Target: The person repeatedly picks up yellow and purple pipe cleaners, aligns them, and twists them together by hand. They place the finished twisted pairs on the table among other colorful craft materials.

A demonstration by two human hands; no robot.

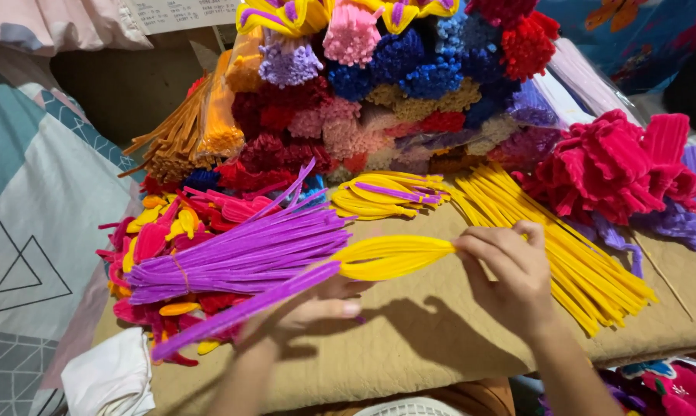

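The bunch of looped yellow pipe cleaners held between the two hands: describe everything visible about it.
The bunch of looped yellow pipe cleaners is fuzzy, bright yellow, bent into several long narrow petal-like loops lying roughly level above the tan padded board. The right hand pinches its gathered right end; its left end meets purple pipe cleaner stems over the left hand.

A home craft corner: heaped pipe cleaners (409, 85) beside patterned bedding (32, 200).

Yellow loops (390, 256), purple stems (240, 254), magenta flowers (606, 166), tan mat (425, 331).
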